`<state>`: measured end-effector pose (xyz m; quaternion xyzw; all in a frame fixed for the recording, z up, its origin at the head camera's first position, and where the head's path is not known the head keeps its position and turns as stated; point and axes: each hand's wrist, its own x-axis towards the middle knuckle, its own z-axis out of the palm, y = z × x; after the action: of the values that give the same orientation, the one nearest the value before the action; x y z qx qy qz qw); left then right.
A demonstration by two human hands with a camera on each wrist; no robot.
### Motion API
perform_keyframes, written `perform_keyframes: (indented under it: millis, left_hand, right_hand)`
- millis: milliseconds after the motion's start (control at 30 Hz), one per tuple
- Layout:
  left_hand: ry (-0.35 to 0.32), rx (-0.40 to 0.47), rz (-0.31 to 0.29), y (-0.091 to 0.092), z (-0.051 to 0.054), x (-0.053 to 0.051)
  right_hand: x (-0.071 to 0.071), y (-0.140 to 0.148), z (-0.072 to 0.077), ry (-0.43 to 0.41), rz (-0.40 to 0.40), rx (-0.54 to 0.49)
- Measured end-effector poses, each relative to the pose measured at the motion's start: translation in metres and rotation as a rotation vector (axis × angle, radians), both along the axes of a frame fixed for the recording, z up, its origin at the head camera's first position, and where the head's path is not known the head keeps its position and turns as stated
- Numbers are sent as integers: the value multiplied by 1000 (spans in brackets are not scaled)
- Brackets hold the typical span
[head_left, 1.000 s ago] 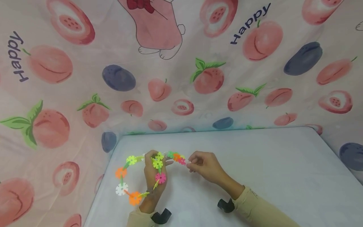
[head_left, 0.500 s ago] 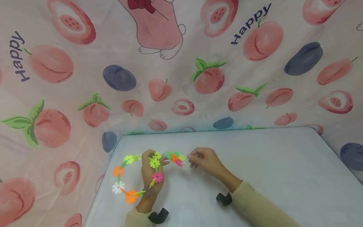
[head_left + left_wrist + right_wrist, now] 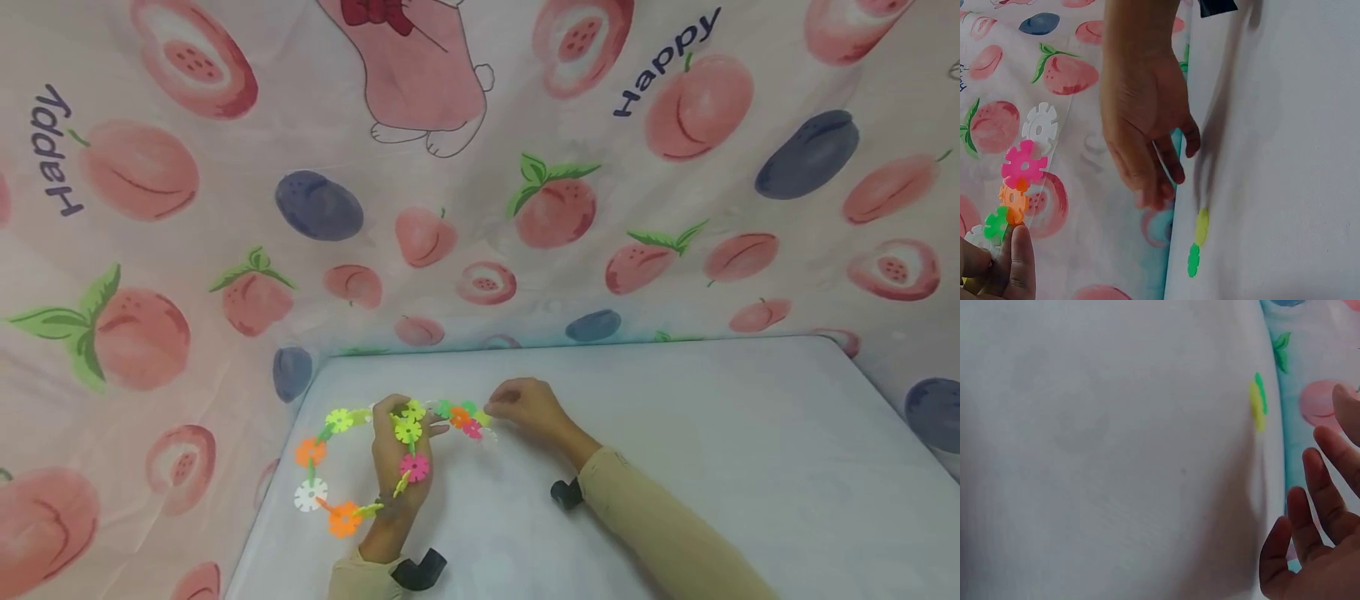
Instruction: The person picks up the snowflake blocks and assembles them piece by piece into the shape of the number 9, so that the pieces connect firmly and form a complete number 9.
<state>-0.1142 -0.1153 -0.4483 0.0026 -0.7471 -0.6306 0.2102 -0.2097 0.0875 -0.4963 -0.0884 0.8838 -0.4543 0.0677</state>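
Observation:
My left hand (image 3: 393, 454) pinches a chain of notched, flower-shaped plastic discs (image 3: 415, 468) in white, orange, yellow, green and pink. Most of the chain hangs in a loop around the wrist. From the fingertips a short end sticks out, with orange, pink (image 3: 1024, 165) and white (image 3: 1041, 128) discs. My right hand (image 3: 536, 408) hovers just right of that end with loosely bent fingers; the right wrist view shows nothing held in it. Below it, a yellow disc (image 3: 1202, 226) and a green disc (image 3: 1193, 259) lie on the table.
The table (image 3: 675, 467) has a pale cloth cover. A fruit-patterned sheet (image 3: 480, 225) hangs behind it and on the left side. Black wrist mounts (image 3: 422, 572) stick out from both sleeves.
My right hand has let go of the white disc at the chain's end and moved up and slightly left, towards the loose discs. The left hand has shifted slightly left with the chain.

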Motion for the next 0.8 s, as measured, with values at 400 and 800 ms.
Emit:
perform_keyframes:
  millis: [400,800]
  left_hand:
    - [4,-8,24,-5,3,1]
    - [25,3,27,-7,1,1]
  right_hand:
    - [-12,-19,-15,-14,-13,244]
    - [-11,-29,-17,-8,-45,379]
